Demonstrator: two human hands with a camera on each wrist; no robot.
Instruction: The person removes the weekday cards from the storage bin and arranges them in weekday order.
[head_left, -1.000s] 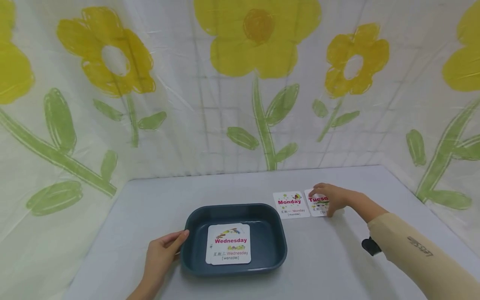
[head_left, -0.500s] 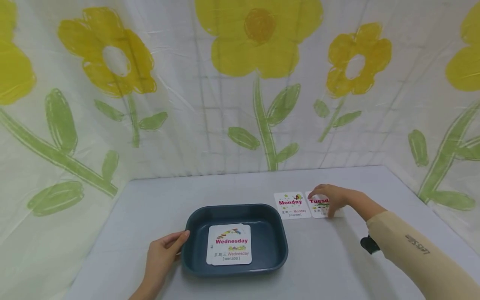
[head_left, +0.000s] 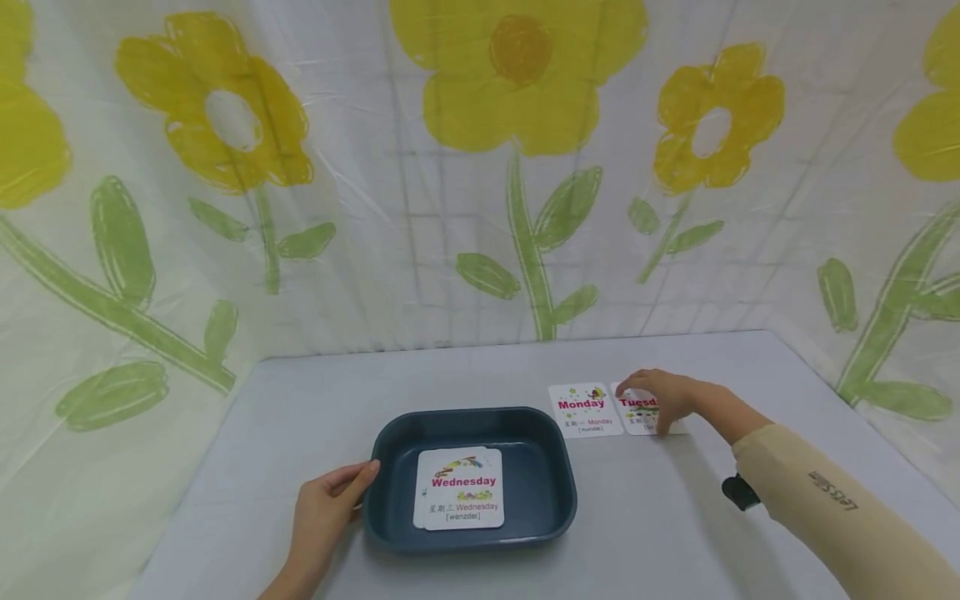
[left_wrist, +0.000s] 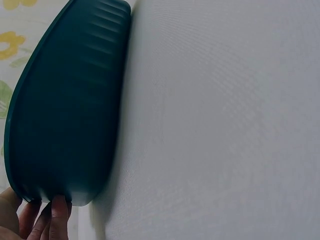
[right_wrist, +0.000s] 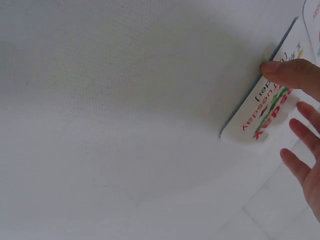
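White rectangular Monday card (head_left: 586, 415) and Tuesday card (head_left: 634, 419) lie out toward the tabletop's (head_left: 300, 417) far edge, right hand (head_left: 667, 395) loosely spread over the latter, left hand (head_left: 326, 500) pinching the blue plastic tray (head_left: 536, 487) of remaining Wednesday-topped cards (head_left: 463, 493).

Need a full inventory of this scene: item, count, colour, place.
table: 1, whitish, below backdrop
backdrop: count unclear, white with yellow flowers, around table
tray: 1, dark blue-green, on table
Wednesday card: 1, white with red lettering, in tray
card underneath: at least 1, white, below Wednesday card
Monday card: 1, white with red lettering, on table
Tuesday card: 1, same colours, right of Monday card
black object: 1, black, at right wrist
sleeve: 1, beige, right forearm
left hand: 1, bare, gripping tray's left end
right hand: 1, bare, over Tuesday card
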